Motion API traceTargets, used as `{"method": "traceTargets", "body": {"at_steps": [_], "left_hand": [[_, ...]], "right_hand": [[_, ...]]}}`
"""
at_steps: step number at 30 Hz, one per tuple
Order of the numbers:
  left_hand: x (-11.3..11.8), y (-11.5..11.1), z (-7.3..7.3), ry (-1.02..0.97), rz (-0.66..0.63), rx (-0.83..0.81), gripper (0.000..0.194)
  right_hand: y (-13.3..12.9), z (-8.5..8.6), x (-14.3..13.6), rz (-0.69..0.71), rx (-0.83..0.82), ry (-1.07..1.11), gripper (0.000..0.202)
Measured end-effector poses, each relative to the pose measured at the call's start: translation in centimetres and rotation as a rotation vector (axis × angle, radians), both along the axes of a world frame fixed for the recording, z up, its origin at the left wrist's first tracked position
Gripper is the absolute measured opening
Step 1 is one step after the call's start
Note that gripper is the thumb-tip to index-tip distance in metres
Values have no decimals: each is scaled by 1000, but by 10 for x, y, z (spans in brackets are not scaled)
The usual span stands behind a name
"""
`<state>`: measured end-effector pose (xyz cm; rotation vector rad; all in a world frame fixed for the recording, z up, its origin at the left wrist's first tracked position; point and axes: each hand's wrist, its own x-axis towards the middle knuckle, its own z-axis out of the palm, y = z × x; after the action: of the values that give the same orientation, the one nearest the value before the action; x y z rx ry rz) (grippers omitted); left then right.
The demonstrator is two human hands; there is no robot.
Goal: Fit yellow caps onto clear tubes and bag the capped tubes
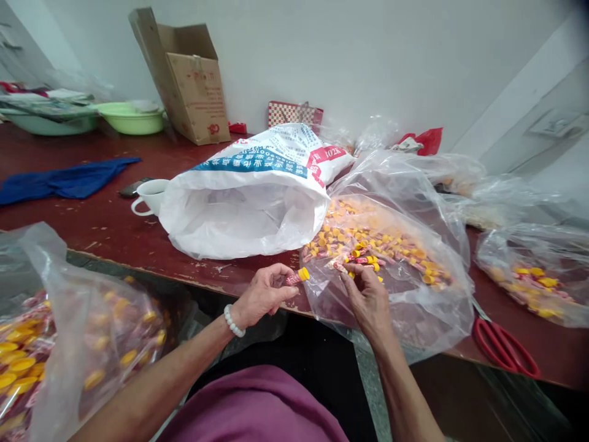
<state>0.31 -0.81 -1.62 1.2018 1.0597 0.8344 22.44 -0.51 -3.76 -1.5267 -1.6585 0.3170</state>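
My left hand (264,294), with a pale bead bracelet at the wrist, holds a small red-and-white tube with a yellow cap (298,277) in front of the table edge. Between the thumb and fingers of my right hand (368,298) is a small pinkish-white piece (340,267), at the mouth of a clear plastic bag (442,319). Many yellow-capped tubes (391,242) lie in that bag. A white printed sack (248,236) lies with its mouth open behind my left hand.
Red scissors (504,347) lie at the right table edge beside another clear bag (543,294). A large bag of tubes (105,331) stands lower left. Farther back are a white cup (151,196), blue cloth (69,180), green basin (131,121) and cardboard box (196,92).
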Motion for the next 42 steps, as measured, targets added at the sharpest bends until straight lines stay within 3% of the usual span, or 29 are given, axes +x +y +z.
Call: {"method": "traceTargets", "body": {"at_steps": [3,6,11,17,23,26,29,32,37,42], "left_hand": [[5,-3,4,134,-11,39,19],[7,-6,6,159,-23,110,16],[7,-10,7,146,0,204,15],[3,-10,6,72,36,147,12],[2,-10,-2,-4,39,69,22],[-2,-10,7,-47,66,38,19],[-7,-10,19,-86,93,8,17],[-10,-11,22,-110,123,-28,18],[-10,-19,6,-30,88,-89,8],[-9,-24,-6,-61,166,-174,3]], "right_hand": [[-15,41,-29,235,121,52,15],[-23,59,-54,446,168,-7,20],[-23,52,-69,513,199,-63,33],[-25,58,-69,433,186,-187,29],[-30,51,-79,534,75,-331,42],[-30,44,-81,523,68,-268,48],[-28,38,-82,450,84,-179,68],[-26,37,-87,413,132,-208,76],[-31,37,-103,507,169,-350,75],[-33,16,-117,443,346,-379,60]]}}
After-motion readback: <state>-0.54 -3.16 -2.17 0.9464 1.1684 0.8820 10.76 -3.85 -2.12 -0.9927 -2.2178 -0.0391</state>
